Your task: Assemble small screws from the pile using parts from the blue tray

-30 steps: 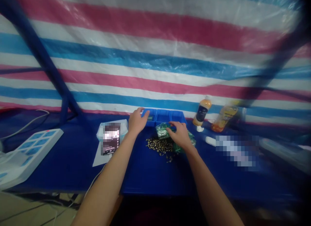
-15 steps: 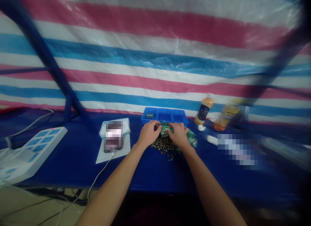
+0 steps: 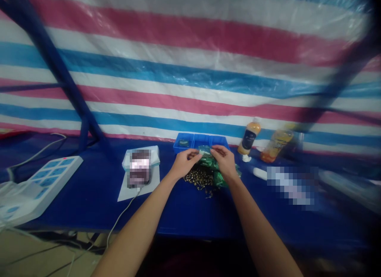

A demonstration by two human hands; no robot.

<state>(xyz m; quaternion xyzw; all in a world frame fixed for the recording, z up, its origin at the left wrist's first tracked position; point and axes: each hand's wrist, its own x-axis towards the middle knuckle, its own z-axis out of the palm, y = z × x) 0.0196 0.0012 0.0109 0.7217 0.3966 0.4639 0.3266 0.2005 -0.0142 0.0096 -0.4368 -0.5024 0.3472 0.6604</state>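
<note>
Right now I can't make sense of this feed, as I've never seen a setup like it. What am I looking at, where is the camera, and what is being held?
There's no machine here. These are a person's own bare arms, seen from a single camera worn on their head, looking forward and down. The left hand and right hand meet over a blue table, and they seem to pinch a small green packet between them. Below the hands lie more green packets and a heap of small brass-coloured metal parts. Just beyond sits a blue tray with three compartments. A power strip lies to the left, two bottles stand to the right, and a striped plastic sheet hangs behind.
</note>
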